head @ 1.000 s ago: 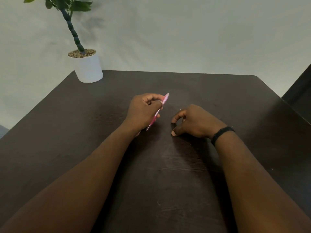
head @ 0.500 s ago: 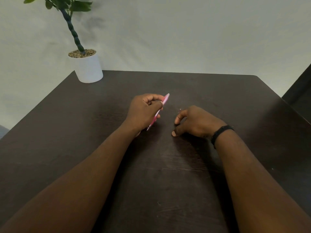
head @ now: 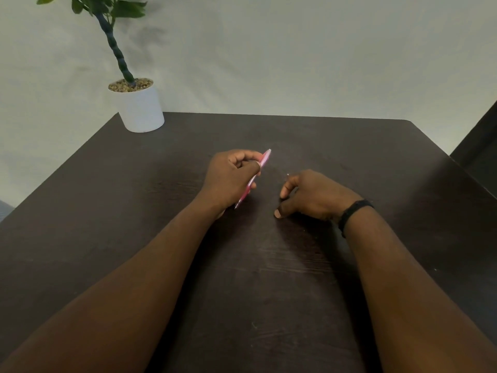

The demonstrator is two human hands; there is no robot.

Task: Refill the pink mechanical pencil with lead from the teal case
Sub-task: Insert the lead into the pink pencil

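Note:
My left hand (head: 228, 179) grips the pink mechanical pencil (head: 265, 160) at mid-barrel. The pencil is tilted, its back end up and away from me and its tip down near the dark table (head: 269, 278). My right hand (head: 314, 196) rests a short way to the right, fingers curled and thumb tip touching the table. A tiny pale speck (head: 287, 174) shows at its index finger; I cannot tell what it is or whether the hand holds it. No teal case is in view.
A white pot with a green plant (head: 141, 109) stands at the table's far left corner. A black band (head: 353, 211) sits on my right wrist. A dark panel (head: 481, 141) edges the right side.
My right hand has shifted slightly and its index finger has curled a little more. The left hand and the pencil have barely moved.

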